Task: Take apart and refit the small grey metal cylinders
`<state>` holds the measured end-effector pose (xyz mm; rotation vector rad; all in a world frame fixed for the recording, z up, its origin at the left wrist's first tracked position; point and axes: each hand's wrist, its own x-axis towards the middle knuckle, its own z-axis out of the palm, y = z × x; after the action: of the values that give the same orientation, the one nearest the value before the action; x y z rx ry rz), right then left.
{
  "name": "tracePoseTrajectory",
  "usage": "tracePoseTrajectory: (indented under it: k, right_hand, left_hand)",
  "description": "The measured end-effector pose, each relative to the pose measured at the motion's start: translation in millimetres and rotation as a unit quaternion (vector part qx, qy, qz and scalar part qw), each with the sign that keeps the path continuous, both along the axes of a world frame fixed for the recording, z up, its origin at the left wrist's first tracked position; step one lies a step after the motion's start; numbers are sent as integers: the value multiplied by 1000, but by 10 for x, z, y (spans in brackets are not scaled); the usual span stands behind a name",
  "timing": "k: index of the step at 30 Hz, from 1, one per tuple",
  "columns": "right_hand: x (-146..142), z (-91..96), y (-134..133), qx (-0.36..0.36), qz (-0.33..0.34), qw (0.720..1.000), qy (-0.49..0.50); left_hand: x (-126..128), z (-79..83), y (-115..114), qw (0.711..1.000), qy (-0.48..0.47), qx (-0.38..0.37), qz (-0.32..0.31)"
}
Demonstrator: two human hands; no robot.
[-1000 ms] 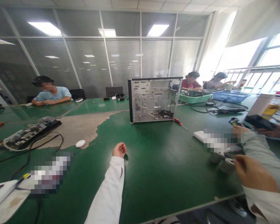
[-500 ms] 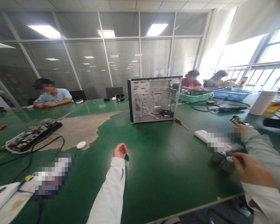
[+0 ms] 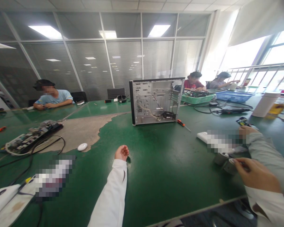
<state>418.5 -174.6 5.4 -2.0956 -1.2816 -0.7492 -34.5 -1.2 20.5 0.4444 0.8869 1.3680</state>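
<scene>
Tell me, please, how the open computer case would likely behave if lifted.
The computer case looks mostly hollow, so it may feel light for its size. It looks metal, so it should stay stiff, though its loose wires could swing.

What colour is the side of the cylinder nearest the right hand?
The cylinder nearest the right hand has a grey side; it shows best in the head view.

Green table [image 3: 165, 176] lies open from left hand [image 3: 122, 153] to 2 obstructing grey cylinders [image 3: 220, 159].
</scene>
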Motion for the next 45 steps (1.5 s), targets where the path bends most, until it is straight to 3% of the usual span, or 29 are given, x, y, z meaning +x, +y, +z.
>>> tracePoseTrajectory:
  k: [7,11,14,16,20,24,27,30,34,37,40,45]
  right_hand:
    - [-78,106,32,-32,0,997,-69]
    - [38,172,273,-177,19,983,-51]
    - [150,228,455,-313,77,947,-5]
    - [203,269,531,-366,86,926,19]
    - [221,349,568,-387,86,918,25]
    - [94,452,565,-353,109,929,-7]
    - [-172,602,602,-287,135,948,-39]
    - [-663,790,680,-210,203,954,-60]
    - [-1564,903,844,-165,389,906,-18]
    - [-2195,824,999,-170,469,867,17]
    - [-2631,678,1153,-170,486,856,35]
    - [-2860,478,1332,-165,483,858,64]
  left_hand:
    - [5,17,-15,1000,1,-3,2]
    - [8,27,-22,1000,2,-6,3]
    - [2,31,-24,1000,2,-8,2]
    - [-4,30,-24,1000,0,-7,0]
    - [-9,22,-20,1000,-2,-5,-2]
    - [-3,14,-14,1000,-1,-3,-1]
    - [2,8,-10,1000,1,-2,0]
    - [3,4,-5,1000,2,-1,-2]
    - [3,6,-4,1000,4,3,-3]
    - [1,11,-12,1000,8,5,-5]
    - [-2,15,-20,1000,11,7,-6]
    - [12,18,-11,1000,19,6,-3]
